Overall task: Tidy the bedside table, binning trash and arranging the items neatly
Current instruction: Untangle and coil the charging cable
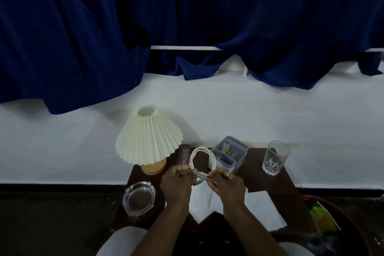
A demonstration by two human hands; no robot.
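A white cable (pixel 202 157) is coiled into a loop above the dark bedside table (pixel 276 181). My left hand (pixel 176 184) pinches the loop's lower left side. My right hand (pixel 225 184), with a ring on one finger, grips the cable's lower right end near the plug. A lamp (pixel 148 138) with a cream pleated shade and wooden base stands at the table's back left. Beside it lies a dark purple case (pixel 184 155). A clear compartment organizer (pixel 230 153) sits behind my right hand. A drinking glass (pixel 275 158) stands at the right. A glass ashtray (pixel 138 197) rests front left.
White paper (pixel 259 208) lies on the table below my hands. A red-rimmed bin (pixel 351 224) at the lower right holds a yellow-green wrapper (pixel 324 216). A white bed surface (pixel 270 114) and dark blue curtain (pixel 187 16) lie behind the table.
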